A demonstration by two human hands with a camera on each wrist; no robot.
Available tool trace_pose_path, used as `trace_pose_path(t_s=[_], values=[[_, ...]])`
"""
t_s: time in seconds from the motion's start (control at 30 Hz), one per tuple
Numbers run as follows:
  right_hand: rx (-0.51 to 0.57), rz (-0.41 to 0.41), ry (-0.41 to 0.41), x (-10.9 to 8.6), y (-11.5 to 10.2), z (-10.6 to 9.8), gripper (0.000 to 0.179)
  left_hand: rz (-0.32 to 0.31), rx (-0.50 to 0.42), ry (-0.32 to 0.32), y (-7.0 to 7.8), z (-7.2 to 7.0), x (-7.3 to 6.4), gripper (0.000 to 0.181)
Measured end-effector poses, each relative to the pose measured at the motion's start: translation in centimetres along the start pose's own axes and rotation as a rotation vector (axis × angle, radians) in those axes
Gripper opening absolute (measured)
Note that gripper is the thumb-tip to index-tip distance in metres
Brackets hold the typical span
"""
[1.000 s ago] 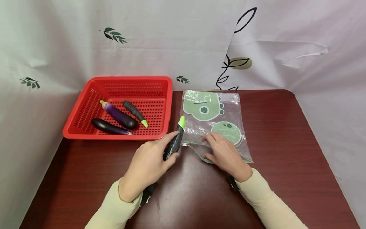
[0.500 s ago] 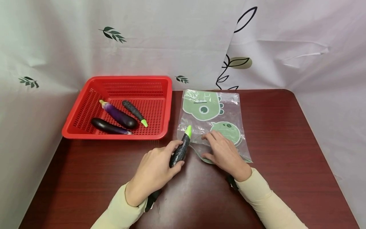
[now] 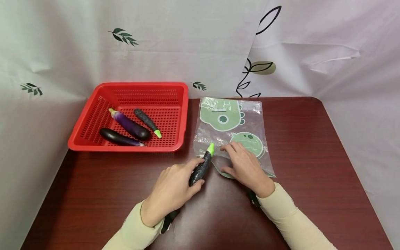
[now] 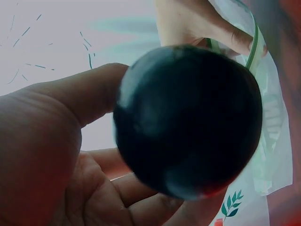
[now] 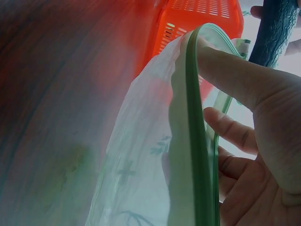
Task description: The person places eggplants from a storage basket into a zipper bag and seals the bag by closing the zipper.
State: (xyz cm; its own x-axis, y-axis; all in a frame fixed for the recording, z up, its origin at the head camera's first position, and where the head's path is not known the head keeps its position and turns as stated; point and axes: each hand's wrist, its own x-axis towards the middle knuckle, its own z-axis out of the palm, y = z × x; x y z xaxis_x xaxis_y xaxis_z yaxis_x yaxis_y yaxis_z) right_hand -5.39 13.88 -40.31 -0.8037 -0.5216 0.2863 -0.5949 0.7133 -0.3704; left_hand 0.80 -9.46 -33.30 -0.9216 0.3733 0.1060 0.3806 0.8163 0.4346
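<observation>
My left hand (image 3: 175, 189) holds a dark green, bumpy zucchini (image 3: 201, 170) with a bright green tip pointing away from me. In the left wrist view the zucchini's rounded end (image 4: 188, 122) fills the middle, thumb on one side and fingers below. The tip overlaps the left part of the mouth of a clear zip bag (image 3: 215, 139) printed with green cartoon figures. My right hand (image 3: 245, 166) is at that mouth, thumb and fingers spread apart. In the right wrist view the thumb (image 5: 235, 75) reaches inside the loop of the green zip strip (image 5: 195, 132), and the lips stand parted.
A red plastic basket (image 3: 184, 118) stands at the back left. Inside lie two purple eggplants (image 3: 131, 126) and another green-tipped zucchini (image 3: 147, 121). White leaf-printed cloth (image 3: 175, 45) hangs behind the reddish-brown table (image 3: 306, 146).
My left hand has carried the zucchini right and slightly toward me, bringing its tip over the bag's mouth. The right hand and the basket's contents have stayed put.
</observation>
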Motion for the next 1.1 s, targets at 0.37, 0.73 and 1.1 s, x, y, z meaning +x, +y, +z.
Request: trace_pose_path(t_s=[0.37,0.73,1.1], values=[[-0.001,0.005,-0.006,0.0,-0.1,0.0,0.061,0.008,0.005,-0.051,0.5,0.4,-0.1,0.048],[0.006,-0.008,0.009,0.0,-0.2,0.1,0.06,0.024,0.069,-0.011,1.0,1.1,0.1,0.039],[0.0,0.006,0.033,0.1,-0.4,0.2,0.057,0.007,0.142,0.077,2.0,1.7,0.5,0.036]])
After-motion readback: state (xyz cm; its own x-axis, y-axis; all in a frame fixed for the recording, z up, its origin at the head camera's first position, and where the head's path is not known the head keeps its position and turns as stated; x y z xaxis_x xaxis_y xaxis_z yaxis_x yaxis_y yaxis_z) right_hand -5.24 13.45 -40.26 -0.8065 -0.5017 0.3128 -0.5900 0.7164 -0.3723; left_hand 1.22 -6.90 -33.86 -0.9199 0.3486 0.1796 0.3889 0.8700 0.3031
